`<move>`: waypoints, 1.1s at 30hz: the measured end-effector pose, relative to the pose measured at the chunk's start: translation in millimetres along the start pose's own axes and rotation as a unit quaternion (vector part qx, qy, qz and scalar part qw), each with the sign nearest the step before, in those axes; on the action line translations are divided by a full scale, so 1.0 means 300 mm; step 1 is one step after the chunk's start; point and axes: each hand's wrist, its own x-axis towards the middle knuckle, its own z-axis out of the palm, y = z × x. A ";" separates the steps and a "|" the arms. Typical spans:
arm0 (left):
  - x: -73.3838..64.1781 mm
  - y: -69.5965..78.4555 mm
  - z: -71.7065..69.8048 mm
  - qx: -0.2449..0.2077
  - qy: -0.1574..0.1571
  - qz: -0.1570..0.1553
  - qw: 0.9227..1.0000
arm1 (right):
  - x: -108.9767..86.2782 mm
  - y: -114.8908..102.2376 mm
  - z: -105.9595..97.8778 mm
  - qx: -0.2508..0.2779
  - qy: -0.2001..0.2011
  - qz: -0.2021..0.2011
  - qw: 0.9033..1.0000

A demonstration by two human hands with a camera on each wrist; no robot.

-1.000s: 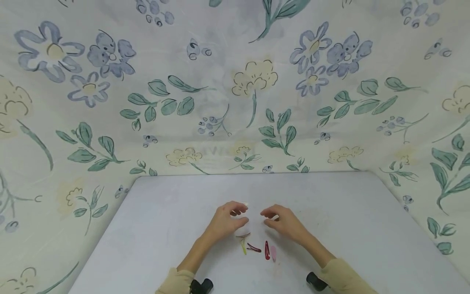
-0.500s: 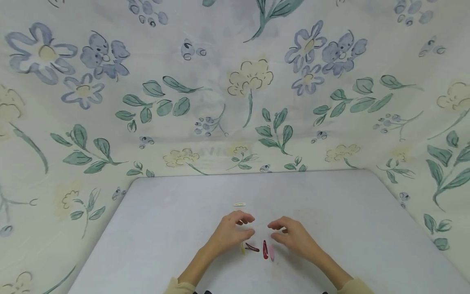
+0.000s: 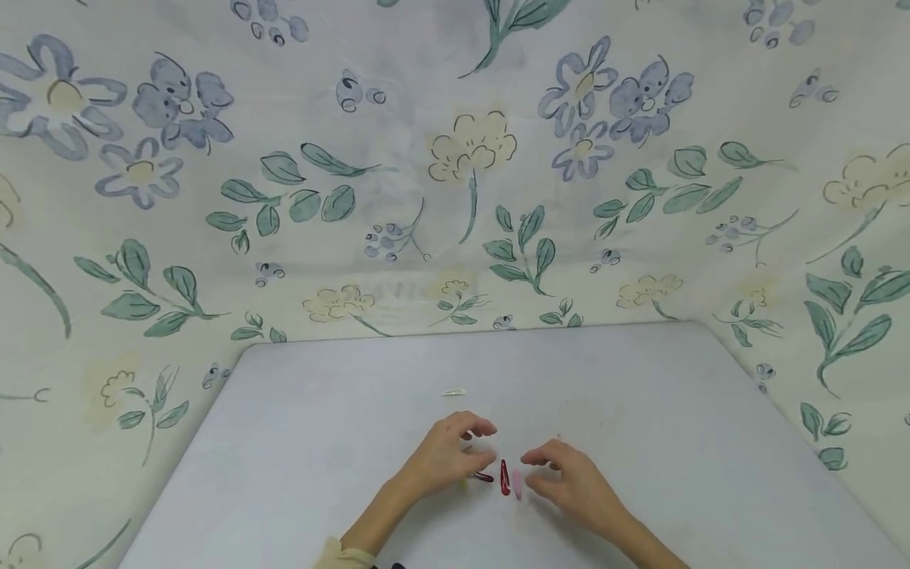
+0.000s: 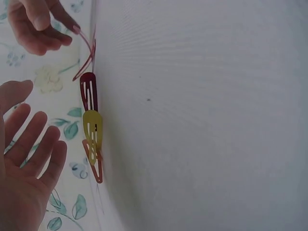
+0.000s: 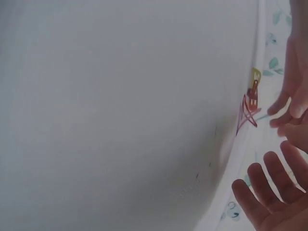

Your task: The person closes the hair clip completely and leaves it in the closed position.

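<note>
Several snap hair clips lie on the white table. In the head view a red hair clip (image 3: 505, 478) and a pink hair clip (image 3: 517, 484) sit side by side between the hands. A dark red hair clip (image 3: 484, 476) shows by the left thumb. My left hand (image 3: 455, 452) hovers over the yellow hair clip (image 4: 92, 130) and an orange-brown hair clip (image 4: 99, 171), largely covering both in the head view. My right hand (image 3: 572, 480), fingers loosely bent, is just right of the pink clip. Neither hand holds anything.
A pale hair clip (image 3: 453, 392) lies farther back on the table (image 3: 341, 411), beyond the left hand. Behind the table's far edge hangs a floral cloth (image 3: 398, 197), which also runs down both sides.
Both hands have come back toward the person, over the clips, and the pale clip has come into full view behind the left hand. The head view has shifted slightly.
</note>
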 end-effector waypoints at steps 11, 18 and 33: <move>0.024 0.021 0.030 0.005 -0.059 -0.034 0.998 | -0.045 0.012 0.030 -0.042 0.037 -0.004 0.998; 0.050 0.020 0.054 0.054 -0.106 -0.017 0.993 | -0.067 -0.021 0.051 -0.090 0.052 0.035 0.994; 0.071 0.025 0.075 0.136 -0.155 0.025 0.978 | -0.040 -0.070 0.104 -0.140 0.069 0.108 0.982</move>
